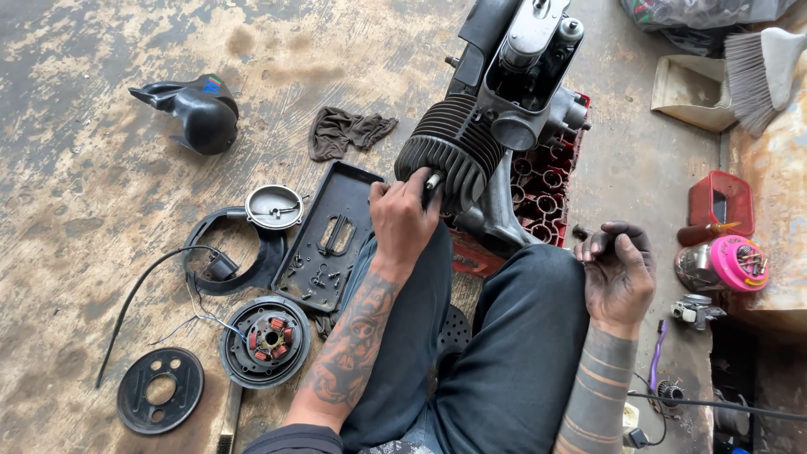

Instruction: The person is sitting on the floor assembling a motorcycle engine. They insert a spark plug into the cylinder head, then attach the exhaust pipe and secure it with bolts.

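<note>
Engine (496, 126) mid-frame partly stripped, covers and stator (267, 339) off at lower left; left hand (403, 220) pinches spark plug (432, 180), right hand (618, 273) loosely curled, empty.

Tattooed forearms, dark trousers, grease-smeared hands (403, 223)

A single head-worn camera looks steeply down from above the seated person's lap, facing forward over the knees onto the floor (101, 219). It sits close, with the engine (496, 126) at upper centre and parts spread left and right.
</note>
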